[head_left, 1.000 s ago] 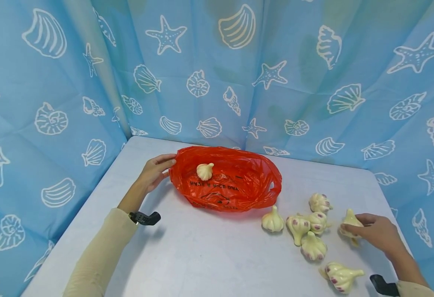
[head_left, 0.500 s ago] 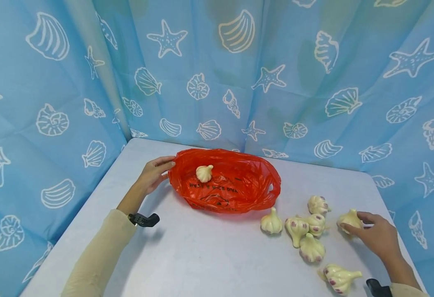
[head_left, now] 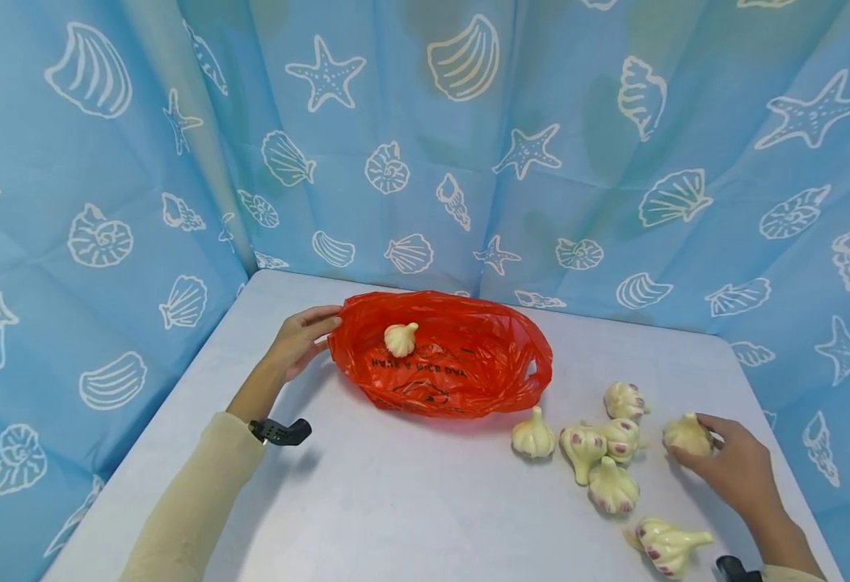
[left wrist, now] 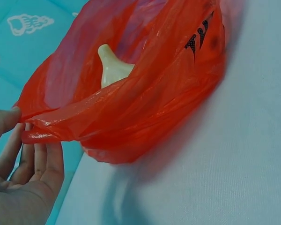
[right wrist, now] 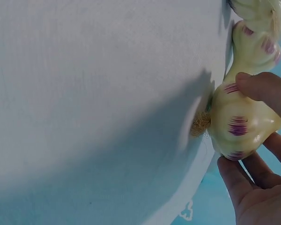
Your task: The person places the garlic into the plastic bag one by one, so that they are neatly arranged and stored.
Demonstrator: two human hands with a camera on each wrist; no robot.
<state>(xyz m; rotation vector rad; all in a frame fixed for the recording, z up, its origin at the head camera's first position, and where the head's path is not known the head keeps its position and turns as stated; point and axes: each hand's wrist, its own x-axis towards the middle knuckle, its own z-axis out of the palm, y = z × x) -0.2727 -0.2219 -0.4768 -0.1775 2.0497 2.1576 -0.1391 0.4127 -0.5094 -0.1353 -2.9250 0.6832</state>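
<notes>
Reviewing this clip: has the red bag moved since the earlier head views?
No, not visibly: in the head view, the red bag shows no clear shift in any direction against the table's far left corner.

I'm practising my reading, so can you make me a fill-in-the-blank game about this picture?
1. The left hand pinches the edge of a bag whose colour is ____.
2. Inside the bag, exactly ____ garlic bulb can be seen.
3. A purple-marked bulb is gripped by the person's ____ hand.
4. The curtain behind the table has a background coloured ____.

Missing words: red; one; right; blue.
</notes>
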